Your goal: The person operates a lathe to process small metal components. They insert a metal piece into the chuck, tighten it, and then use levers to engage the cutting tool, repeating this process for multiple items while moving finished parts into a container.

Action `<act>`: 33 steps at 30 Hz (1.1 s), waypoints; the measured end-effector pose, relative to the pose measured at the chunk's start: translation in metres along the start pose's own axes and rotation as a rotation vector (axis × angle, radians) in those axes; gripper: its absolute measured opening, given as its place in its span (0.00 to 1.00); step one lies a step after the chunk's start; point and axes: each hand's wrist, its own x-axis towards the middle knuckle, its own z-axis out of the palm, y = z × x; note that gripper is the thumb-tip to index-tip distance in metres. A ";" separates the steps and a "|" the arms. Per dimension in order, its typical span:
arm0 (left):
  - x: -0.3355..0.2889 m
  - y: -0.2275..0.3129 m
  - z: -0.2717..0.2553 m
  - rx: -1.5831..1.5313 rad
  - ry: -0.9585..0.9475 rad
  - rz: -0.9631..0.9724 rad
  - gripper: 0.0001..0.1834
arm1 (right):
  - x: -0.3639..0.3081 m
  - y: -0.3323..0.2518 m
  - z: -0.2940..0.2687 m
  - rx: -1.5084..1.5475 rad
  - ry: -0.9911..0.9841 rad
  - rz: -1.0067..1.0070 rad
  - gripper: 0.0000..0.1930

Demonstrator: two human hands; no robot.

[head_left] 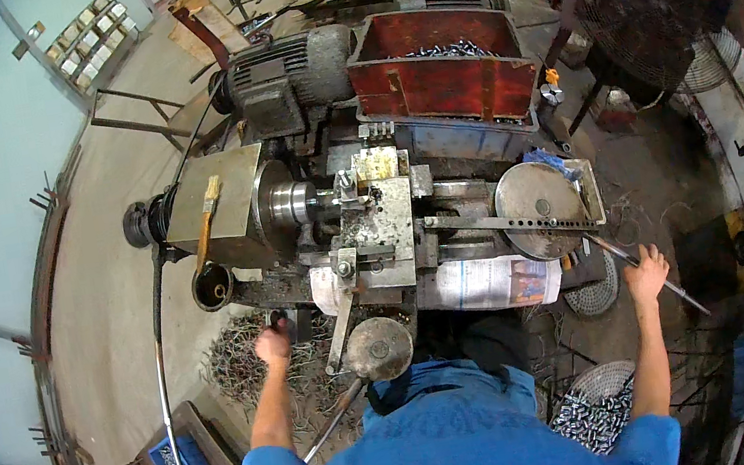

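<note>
Right hand (649, 274) lay bent over a slim, straight metal rod (688, 299), its fingers curled about the shaft, to the right of a wide, round, grimy metal disc (534, 189). A flat steel bar pierced with holes (467, 222) crossed that disc, its outer end close to the rod's upper end. The left hand (272, 346) was drawn in at a small black knob (280, 321); whether it gripped the knob I could not tell. Between the hands, toward the far side, stood a greasy grey metal lathe (378, 227), with a wooden-handled brush (208, 216) on its boxy housing. Behind it sat a red, oblong, open-topped box (442, 90) holding small shiny metal pieces (455, 50).
</note>
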 end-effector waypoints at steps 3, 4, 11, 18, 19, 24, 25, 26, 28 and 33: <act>-0.009 0.010 0.043 -0.110 0.067 -0.140 0.23 | 0.000 -0.042 -0.024 0.166 0.044 -0.071 0.25; -0.003 -0.005 0.033 -0.074 -0.037 -0.019 0.23 | 0.000 -0.052 -0.030 0.221 0.056 -0.099 0.25; 0.025 -0.037 -0.025 0.212 -0.321 0.362 0.26 | 0.054 -0.206 -0.119 0.797 0.001 -0.534 0.25; 0.030 -0.045 -0.179 -0.338 -0.190 0.172 0.21 | 0.035 -0.440 -0.188 0.828 0.139 -1.321 0.17; 0.029 -0.063 -0.209 -0.296 -0.070 0.163 0.19 | 0.031 -0.463 -0.190 0.640 0.067 -1.336 0.14; 0.013 -0.163 -0.262 -0.217 0.399 -0.063 0.15 | 0.030 -0.509 -0.197 0.303 -0.240 -1.374 0.10; -0.004 -0.167 -0.241 -0.136 0.381 -0.157 0.18 | 0.028 -0.510 -0.200 0.292 -0.261 -1.379 0.10; -0.017 -0.164 -0.221 -0.055 0.360 -0.244 0.20 | 0.026 -0.510 -0.199 0.320 -0.279 -1.360 0.10; -0.027 -0.125 -0.215 -0.042 0.349 -0.194 0.26 | 0.031 -0.512 -0.186 0.356 -0.271 -1.328 0.10; -0.063 -0.065 -0.229 -0.061 0.310 -0.263 0.24 | 0.024 -0.514 -0.184 0.388 -0.260 -1.263 0.10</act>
